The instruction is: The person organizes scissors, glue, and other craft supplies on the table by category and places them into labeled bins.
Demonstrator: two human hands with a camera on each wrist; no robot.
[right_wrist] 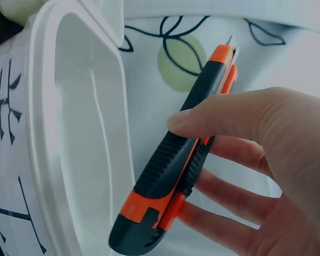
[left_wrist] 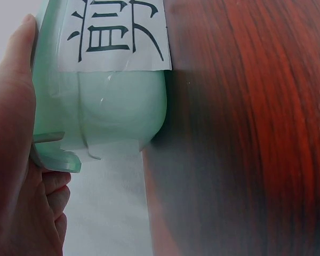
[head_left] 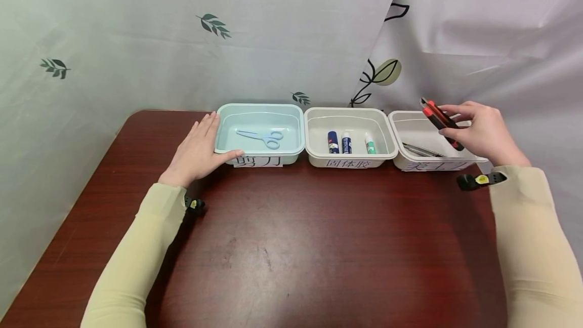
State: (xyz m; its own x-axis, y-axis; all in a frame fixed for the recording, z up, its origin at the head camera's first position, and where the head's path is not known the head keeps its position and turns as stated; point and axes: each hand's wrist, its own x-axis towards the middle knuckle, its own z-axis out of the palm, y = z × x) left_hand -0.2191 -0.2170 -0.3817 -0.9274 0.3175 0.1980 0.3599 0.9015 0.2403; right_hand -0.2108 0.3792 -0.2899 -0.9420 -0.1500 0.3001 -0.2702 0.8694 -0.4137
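Observation:
My right hand (head_left: 480,128) holds a black and orange-red utility knife (head_left: 445,123) between thumb and fingers, over the right-hand white bin (head_left: 405,128). In the right wrist view the thumb presses on the knife's (right_wrist: 168,152) ridged grip, and a bit of metal shows at its upper tip. Slim metallic cutters (head_left: 421,151) lie inside that bin. On the left, my left hand (head_left: 196,153) rests against the light blue bin (head_left: 255,120), fingers extended along its left rim and thumb on the front rim. Light blue scissors (head_left: 261,137) lie in this bin.
Between these two stands another white bin (head_left: 350,157) with several glue sticks (head_left: 347,143). All three bins carry handwritten paper labels (head_left: 258,161) and stand along the far edge of a dark red wooden table (head_left: 319,247). A patterned curtain (head_left: 273,29) hangs right behind them.

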